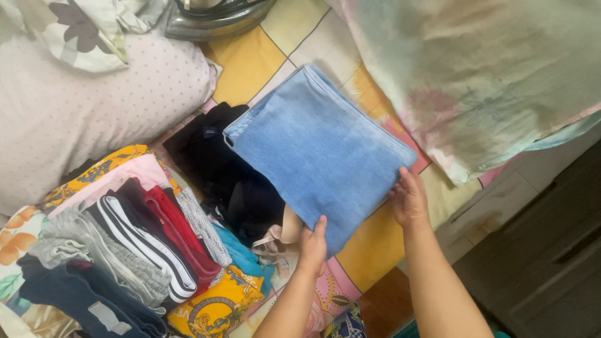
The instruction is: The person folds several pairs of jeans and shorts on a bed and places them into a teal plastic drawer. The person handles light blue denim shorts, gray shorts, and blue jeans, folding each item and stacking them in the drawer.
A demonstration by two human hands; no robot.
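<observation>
A: What are the hands on?
B: Folded jeans (316,150), light blue. The left hand (312,245) pinches the near edge, thumb on top, fingers hidden beneath. The right hand (408,199) clasps the right corner the same way.
A: Where do the jeans sit?
B: Over the patchwork bedspread (250,59), partly covering a black garment (216,159), just right of a clothes pile (125,238). An iron (216,17) rests farther up, by a dotted pillow (81,106)
</observation>
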